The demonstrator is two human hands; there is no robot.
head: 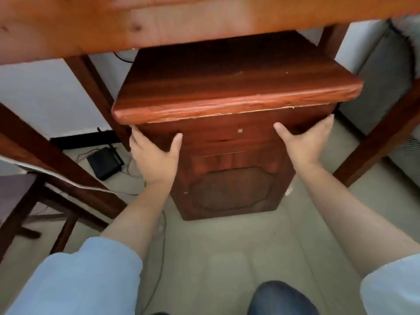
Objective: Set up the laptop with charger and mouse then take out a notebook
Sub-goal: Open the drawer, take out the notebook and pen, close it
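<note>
— Knee (281, 298) in dark denim at the bottom edge, pale floor (227, 246) beyond it with a thin cable (161, 258) trailing across. What stands further in?

— Both arms in rolled light-blue sleeves reach to a small wooden cabinet (227, 178) under the tabletop (159, 21). Left hand (156, 155) and right hand (304, 142) clasp its upper corners beneath the overhanging top, thumbs spread on the front, fingers wrapped round the sides and mostly hidden.

— And around it?

— Black router (105, 163) on the floor at left, chair frame (34, 212) cut off beside it. Laptop, charger, mouse and notebook: none in view; the cabinet is closed.
</note>
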